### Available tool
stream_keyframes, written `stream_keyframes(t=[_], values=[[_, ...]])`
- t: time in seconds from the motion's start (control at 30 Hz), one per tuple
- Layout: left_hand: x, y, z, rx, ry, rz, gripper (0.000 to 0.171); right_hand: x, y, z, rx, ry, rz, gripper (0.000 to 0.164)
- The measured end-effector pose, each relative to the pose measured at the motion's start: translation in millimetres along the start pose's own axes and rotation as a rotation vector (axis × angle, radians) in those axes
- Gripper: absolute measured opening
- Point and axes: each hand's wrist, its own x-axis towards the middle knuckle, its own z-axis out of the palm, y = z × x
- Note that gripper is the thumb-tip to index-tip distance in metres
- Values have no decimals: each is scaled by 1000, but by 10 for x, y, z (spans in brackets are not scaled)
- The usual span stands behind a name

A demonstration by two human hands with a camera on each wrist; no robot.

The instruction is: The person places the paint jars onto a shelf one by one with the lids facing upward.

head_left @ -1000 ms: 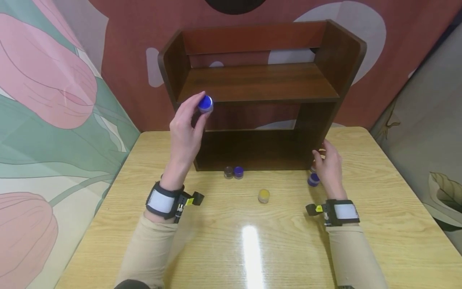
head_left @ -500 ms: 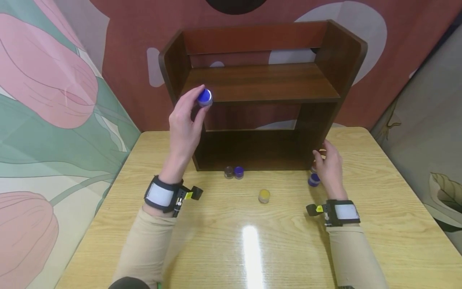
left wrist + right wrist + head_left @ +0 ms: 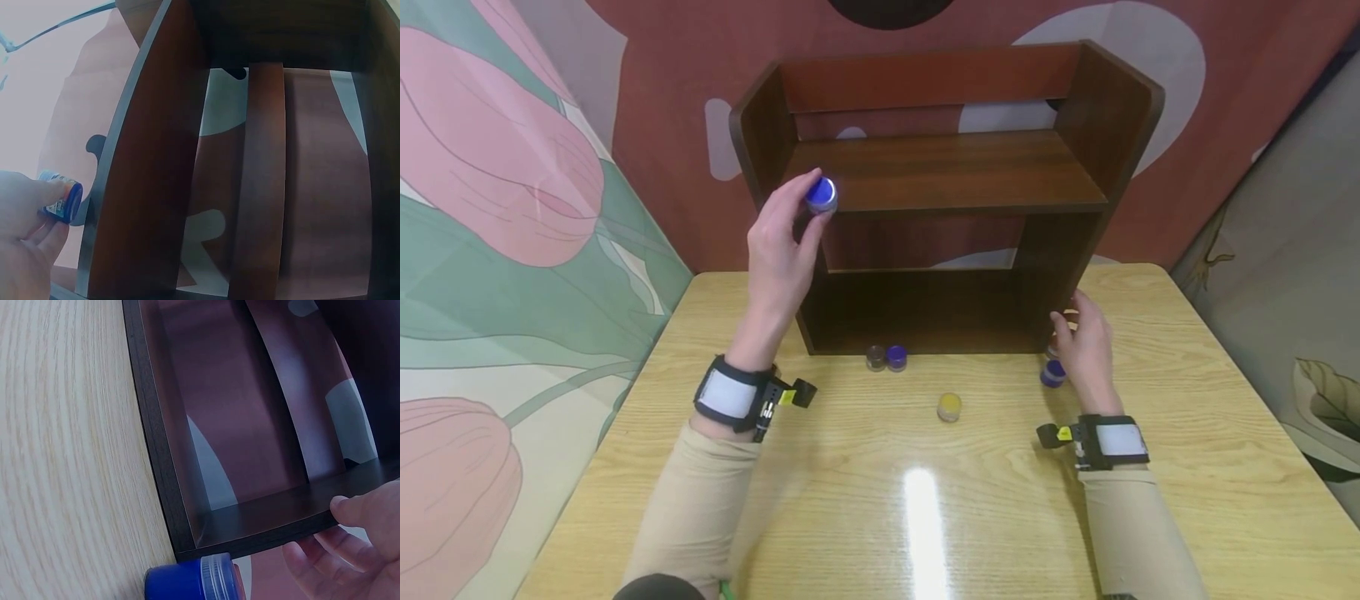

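Note:
My left hand [image 3: 780, 250] pinches a small jar with a blue lid [image 3: 822, 196] between thumb and fingertips. It holds the jar in the air in front of the upper shelf's left end. In the left wrist view the jar [image 3: 65, 199] shows a printed side and sits left of the shelf's side panel [image 3: 144, 162]. My right hand [image 3: 1084, 350] grips the lower right side of the dark brown wooden shelf [image 3: 940, 171]. In the right wrist view its thumb lies on the panel's front edge and its fingers are on the outer face.
A blue jar [image 3: 1053, 373] stands beside the right hand, with a partly hidden reddish jar behind it. Before the shelf's base sit a dark brown jar [image 3: 876, 358] and a blue-lidded jar [image 3: 897, 358]. A yellow jar [image 3: 949, 407] stands nearer on the wooden table [image 3: 850, 500].
My left hand has risen slightly and drifted a little left with the blue-lidded jar. The right hand stays in place on the shelf's side.

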Motion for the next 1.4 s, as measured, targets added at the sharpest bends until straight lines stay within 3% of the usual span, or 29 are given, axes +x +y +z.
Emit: stream_keyframes(t=[0.4, 0.83, 1.4], values=[[65, -27, -21, 2, -39, -71, 47, -4, -5, -5, 4, -17, 6, 39], [107, -71, -8, -16, -51, -72, 48, -22, -5, -19, -4, -6, -10, 38], [217, -94, 45, 42, -82, -92, 46, -23, 18, -8, -12, 4, -16, 37]])
